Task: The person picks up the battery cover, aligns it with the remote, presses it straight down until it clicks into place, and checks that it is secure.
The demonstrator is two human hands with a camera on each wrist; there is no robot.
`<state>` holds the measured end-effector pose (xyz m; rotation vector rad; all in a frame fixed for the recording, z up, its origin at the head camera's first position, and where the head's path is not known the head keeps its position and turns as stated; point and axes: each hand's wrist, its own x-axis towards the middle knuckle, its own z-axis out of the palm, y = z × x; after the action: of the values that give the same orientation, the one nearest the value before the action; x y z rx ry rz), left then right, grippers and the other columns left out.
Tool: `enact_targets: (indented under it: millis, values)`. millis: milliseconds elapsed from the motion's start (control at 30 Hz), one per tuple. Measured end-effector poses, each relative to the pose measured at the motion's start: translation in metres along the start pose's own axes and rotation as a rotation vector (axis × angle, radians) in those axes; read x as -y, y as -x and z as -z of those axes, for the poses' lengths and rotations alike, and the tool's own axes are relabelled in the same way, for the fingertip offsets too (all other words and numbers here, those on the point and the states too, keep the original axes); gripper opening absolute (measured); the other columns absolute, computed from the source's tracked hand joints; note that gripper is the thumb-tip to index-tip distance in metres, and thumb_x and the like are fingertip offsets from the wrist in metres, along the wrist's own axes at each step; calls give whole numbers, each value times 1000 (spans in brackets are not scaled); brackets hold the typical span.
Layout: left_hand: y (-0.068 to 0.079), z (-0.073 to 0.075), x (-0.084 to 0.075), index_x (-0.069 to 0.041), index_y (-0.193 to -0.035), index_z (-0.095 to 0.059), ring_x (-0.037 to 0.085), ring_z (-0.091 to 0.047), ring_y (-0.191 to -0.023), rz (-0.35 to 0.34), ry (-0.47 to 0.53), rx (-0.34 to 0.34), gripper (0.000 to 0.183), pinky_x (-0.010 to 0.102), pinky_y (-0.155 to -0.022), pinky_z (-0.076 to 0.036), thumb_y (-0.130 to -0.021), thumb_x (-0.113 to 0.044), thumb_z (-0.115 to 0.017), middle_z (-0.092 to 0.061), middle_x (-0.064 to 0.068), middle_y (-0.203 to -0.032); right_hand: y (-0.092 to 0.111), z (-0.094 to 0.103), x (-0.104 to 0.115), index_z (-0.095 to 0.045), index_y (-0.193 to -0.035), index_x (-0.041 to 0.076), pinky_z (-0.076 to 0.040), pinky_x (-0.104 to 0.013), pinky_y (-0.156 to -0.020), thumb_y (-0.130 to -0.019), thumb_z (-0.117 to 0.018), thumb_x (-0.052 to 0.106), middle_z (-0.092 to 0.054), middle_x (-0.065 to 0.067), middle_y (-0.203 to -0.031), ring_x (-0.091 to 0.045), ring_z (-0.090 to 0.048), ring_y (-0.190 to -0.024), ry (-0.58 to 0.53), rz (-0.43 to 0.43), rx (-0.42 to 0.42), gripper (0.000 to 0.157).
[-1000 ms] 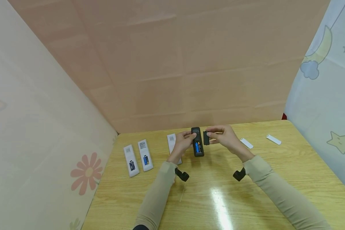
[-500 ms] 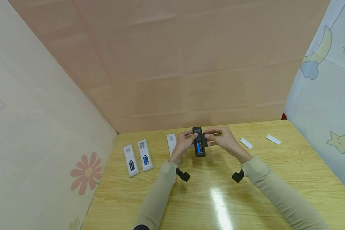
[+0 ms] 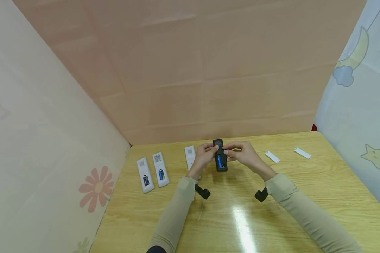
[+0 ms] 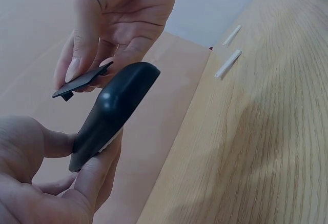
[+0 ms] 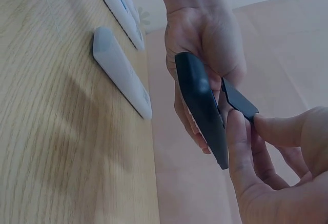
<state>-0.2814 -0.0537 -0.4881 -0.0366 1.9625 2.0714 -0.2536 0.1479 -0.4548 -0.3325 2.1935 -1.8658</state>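
Observation:
My left hand (image 3: 203,158) grips a black remote control (image 3: 222,168) above the table, its back turned up. In its uncovered battery compartment a blue battery (image 3: 220,161) shows; the rest of the compartment is partly hidden. Between thumb and fingers my right hand (image 3: 247,156) pinches the remote's black battery cover (image 4: 84,82). The cover (image 5: 240,100) is tilted over the back of the remote (image 5: 201,98), close to it; one edge is near the remote, but whether they touch I cannot tell.
Two white remotes (image 3: 145,175) (image 3: 160,169) with uncovered batteries lie on the left of the wooden table (image 3: 272,218). A third white remote (image 3: 190,154) lies partly behind my left hand. Two white battery covers (image 3: 272,156) (image 3: 302,153) lie to the right.
My right hand has brought the black cover leftward from beside the remote to over its back, now hiding part of the compartment. The remote has shifted slightly right in my left hand.

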Motion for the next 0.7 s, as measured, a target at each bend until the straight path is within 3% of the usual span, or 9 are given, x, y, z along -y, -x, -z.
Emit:
enact_targets:
  millis: [300,700]
  values:
    - [-2,-1,1,-4,-130,-60,23,-72,-97,-12,20,1,39,45,-90,-57,-98,-27,-67,-68,12,-115,1,-4,-1,-66,-126,0,-60,-38,-81,-100,-65,18,-59,-22,-133,-34,-71,-98,11,6,9,32]
    - [-2,-1,2,-4,-129,-61,23,-73,-95,-15,1,-10,41,42,-87,-58,-97,-29,-68,-70,11,-113,1,-7,-7,-68,-125,3,-60,-41,-84,-100,-64,15,-59,-20,-134,-33,-71,-100,44,22,13,28]
